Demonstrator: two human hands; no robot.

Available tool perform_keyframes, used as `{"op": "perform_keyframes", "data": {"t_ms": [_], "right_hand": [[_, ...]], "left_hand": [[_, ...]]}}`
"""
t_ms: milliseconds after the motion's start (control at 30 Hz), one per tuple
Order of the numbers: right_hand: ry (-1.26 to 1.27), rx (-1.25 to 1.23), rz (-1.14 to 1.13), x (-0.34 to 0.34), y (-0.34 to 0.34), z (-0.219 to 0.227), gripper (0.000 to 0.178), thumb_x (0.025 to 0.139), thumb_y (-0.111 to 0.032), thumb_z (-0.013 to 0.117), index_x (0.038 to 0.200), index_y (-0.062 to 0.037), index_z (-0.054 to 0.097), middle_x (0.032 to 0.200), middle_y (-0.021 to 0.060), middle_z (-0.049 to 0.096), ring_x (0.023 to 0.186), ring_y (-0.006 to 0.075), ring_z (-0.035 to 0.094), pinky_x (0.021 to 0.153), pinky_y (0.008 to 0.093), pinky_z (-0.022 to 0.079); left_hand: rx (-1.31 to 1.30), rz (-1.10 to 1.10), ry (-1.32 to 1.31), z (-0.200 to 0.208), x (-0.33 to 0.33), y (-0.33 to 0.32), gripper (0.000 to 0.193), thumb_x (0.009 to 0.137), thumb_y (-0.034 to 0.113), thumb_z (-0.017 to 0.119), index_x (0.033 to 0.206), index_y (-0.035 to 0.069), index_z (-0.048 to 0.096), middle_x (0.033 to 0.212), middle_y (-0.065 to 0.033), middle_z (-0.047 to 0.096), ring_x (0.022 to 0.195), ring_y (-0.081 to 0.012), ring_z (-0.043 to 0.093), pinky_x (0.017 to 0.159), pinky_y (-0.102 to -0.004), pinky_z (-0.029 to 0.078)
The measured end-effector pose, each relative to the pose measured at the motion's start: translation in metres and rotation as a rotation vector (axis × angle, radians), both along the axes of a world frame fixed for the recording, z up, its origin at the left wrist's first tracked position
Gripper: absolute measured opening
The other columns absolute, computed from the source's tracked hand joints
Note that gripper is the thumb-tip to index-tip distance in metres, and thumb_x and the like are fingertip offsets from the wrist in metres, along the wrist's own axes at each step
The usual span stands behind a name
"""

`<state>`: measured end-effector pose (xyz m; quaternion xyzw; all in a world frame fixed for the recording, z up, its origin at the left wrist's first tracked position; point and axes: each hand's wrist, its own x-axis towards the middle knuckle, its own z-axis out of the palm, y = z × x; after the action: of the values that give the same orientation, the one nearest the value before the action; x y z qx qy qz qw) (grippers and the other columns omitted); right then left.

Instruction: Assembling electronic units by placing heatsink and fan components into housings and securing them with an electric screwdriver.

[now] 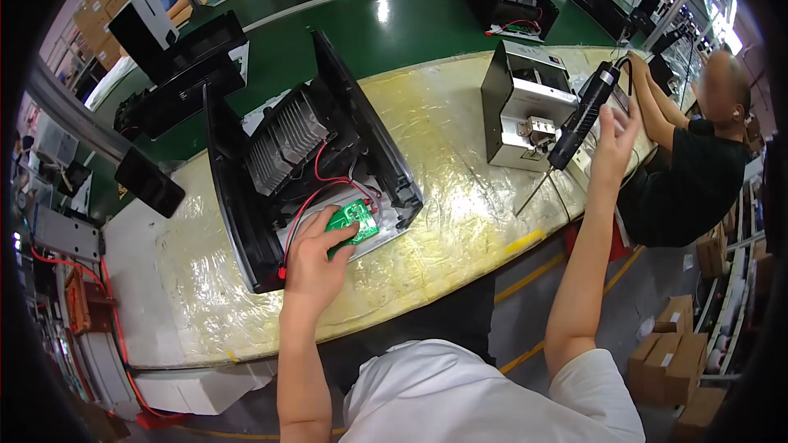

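My left hand (313,261) grips a green circuit board (351,221) by its left side, with the fingers partly over it. Red and dark wires (330,181) run near the board, inside an open black casing (287,156) with a ribbed grey metal part between its two upright walls. Beside a black electric screwdriver (581,119) is my right hand (616,141), its fingers apart and pointing upward. The screwdriver hangs from a cable, its long thin bit pointing down at the table; whether the fingertips touch it is hard to see.
A metal box-shaped device (529,107) stands behind the screwdriver. Yellowish film covers the worktable (443,254), and a green conveyor (402,29) behind it carries more black casings (509,4). A dark phone-like screen (150,183) is mounted at left. A co-worker (698,148) sits at right.
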<state>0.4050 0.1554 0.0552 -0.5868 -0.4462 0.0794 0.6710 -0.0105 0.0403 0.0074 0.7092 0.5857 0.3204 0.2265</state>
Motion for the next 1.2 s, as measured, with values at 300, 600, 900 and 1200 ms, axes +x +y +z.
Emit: {"op": "perform_keyframes", "data": {"t_ms": [300, 600, 900, 1200], "right_hand": [[0.076, 0.068, 0.326, 0.002, -0.011, -0.005, 0.040, 0.098, -0.011, 0.063, 0.135, 0.0019, 0.054, 0.106, 0.0048, 0.061, 0.089, 0.0113, 0.057, 0.081, 0.0256, 0.047], [0.236, 0.546, 1.149, 0.000, -0.070, 0.104, 0.016, 0.094, -0.013, 0.055, 0.083, -0.0043, 0.047, 0.078, 0.0020, 0.043, 0.053, 0.0118, 0.042, 0.052, 0.0266, 0.038], [0.043, 0.549, 0.771, -0.031, -0.005, 0.097, 0.064, 0.096, -0.004, 0.054, 0.153, -0.0104, 0.027, 0.076, 0.0048, 0.046, 0.049, 0.0123, 0.045, 0.045, 0.0313, 0.043], [0.080, 0.292, 0.861, -0.040, 0.046, 0.063, 0.060, 0.091, 0.001, 0.060, 0.146, -0.0013, 0.036, 0.072, 0.0051, 0.052, 0.051, 0.0120, 0.049, 0.047, 0.0298, 0.045]], "left_hand": [[0.006, -0.033, -0.017, -0.005, 0.022, -0.018, 0.032, 0.075, -0.002, 0.075, 0.107, 0.002, 0.075, 0.133, -0.0201, 0.061, 0.119, -0.0381, 0.057, 0.101, -0.0413, 0.046], [0.020, -0.102, -0.034, -0.004, 0.036, -0.005, 0.036, 0.072, -0.003, 0.077, 0.108, 0.002, 0.075, 0.132, -0.0196, 0.063, 0.119, -0.0378, 0.059, 0.101, -0.0402, 0.047], [0.011, -0.051, -0.010, 0.000, 0.038, -0.004, 0.035, 0.071, -0.008, 0.073, 0.106, -0.002, 0.074, 0.130, -0.0190, 0.064, 0.117, -0.0379, 0.059, 0.099, -0.0397, 0.047], [0.017, -0.009, -0.001, -0.003, 0.030, -0.004, 0.036, 0.071, -0.008, 0.074, 0.106, -0.001, 0.074, 0.130, -0.0185, 0.063, 0.118, -0.0373, 0.059, 0.099, -0.0391, 0.046]]}}
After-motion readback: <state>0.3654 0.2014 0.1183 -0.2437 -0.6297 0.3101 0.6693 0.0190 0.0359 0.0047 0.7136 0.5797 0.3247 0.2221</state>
